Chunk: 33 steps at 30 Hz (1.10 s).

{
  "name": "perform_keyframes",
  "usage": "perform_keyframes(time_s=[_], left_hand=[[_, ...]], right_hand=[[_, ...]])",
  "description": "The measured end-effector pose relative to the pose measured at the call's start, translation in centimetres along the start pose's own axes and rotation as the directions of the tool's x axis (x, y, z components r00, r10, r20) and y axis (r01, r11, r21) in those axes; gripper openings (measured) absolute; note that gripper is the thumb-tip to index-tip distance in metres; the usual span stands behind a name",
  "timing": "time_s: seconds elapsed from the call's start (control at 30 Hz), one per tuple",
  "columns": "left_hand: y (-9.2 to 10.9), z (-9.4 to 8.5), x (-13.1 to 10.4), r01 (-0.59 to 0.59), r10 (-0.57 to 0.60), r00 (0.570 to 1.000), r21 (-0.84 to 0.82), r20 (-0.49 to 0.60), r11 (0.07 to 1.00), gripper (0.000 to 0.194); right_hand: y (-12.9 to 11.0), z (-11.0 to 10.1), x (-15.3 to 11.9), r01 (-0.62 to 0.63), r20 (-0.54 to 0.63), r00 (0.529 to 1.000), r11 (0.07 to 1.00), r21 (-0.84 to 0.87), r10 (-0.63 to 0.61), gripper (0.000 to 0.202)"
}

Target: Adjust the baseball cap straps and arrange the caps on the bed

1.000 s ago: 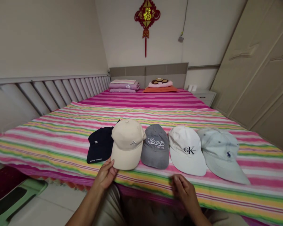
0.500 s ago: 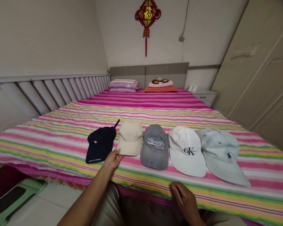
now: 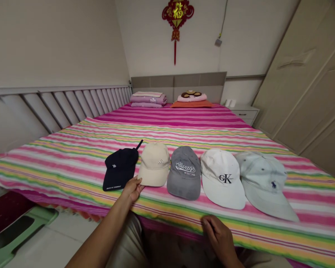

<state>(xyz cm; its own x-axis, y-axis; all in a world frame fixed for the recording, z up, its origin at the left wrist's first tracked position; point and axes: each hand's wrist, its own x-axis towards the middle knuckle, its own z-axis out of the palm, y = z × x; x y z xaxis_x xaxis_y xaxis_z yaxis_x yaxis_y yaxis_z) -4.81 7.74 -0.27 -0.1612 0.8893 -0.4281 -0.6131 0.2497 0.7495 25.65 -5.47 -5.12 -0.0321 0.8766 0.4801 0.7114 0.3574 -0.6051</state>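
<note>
Several baseball caps lie in a row across the striped bed, brims towards me. My left hand (image 3: 133, 188) pinches the left edge of the brim of the beige cap (image 3: 154, 163). To its left sits a navy cap (image 3: 120, 169) with its strap sticking up. On the right of the beige cap come a grey cap (image 3: 184, 173) lettered "Always", a white cap (image 3: 222, 178) marked "CK" and a pale mint cap (image 3: 265, 184) with a small dark logo. My right hand (image 3: 218, 236) rests at the bed's near edge below the white cap, fingers curled in, holding nothing visible.
Folded purple bedding (image 3: 148, 99) and a pink and orange stack (image 3: 192, 99) lie by the headboard (image 3: 195, 85). A slatted rail (image 3: 80, 106) runs along the left. A green stool (image 3: 30, 230) stands on the floor at lower left; a nightstand (image 3: 244, 111) is at back right.
The view has shifted slightly. The beige cap's brim seems turned a little to the left under my left hand, which keeps its grip. My right hand has stayed where it was.
</note>
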Motion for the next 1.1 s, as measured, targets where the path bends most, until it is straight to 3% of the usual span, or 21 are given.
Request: perform_keyframes(time_s=[0.17, 0.83, 1.1], left_hand=[[-0.1, -0.1, -0.2, 0.006, -0.006, 1.000, 0.009, -0.031, 1.000, 0.031], [-0.2, -0.4, -0.9, -0.020, 0.021, 0.999, 0.021, -0.045, 1.000, 0.031], [0.2, -0.8, -1.3, -0.050, 0.061, 0.997, 0.183, -0.055, 0.982, 0.040]], right_hand=[[0.0, 0.1, -0.2, -0.016, 0.028, 0.999, 1.000, 0.007, 0.016, 0.024], [0.2, 0.2, -0.2, -0.006, 0.056, 0.998, 1.000, -0.025, 0.007, 0.024], [0.1, 0.1, -0.3, -0.015, 0.060, 0.998, 1.000, -0.007, 0.015, 0.023]])
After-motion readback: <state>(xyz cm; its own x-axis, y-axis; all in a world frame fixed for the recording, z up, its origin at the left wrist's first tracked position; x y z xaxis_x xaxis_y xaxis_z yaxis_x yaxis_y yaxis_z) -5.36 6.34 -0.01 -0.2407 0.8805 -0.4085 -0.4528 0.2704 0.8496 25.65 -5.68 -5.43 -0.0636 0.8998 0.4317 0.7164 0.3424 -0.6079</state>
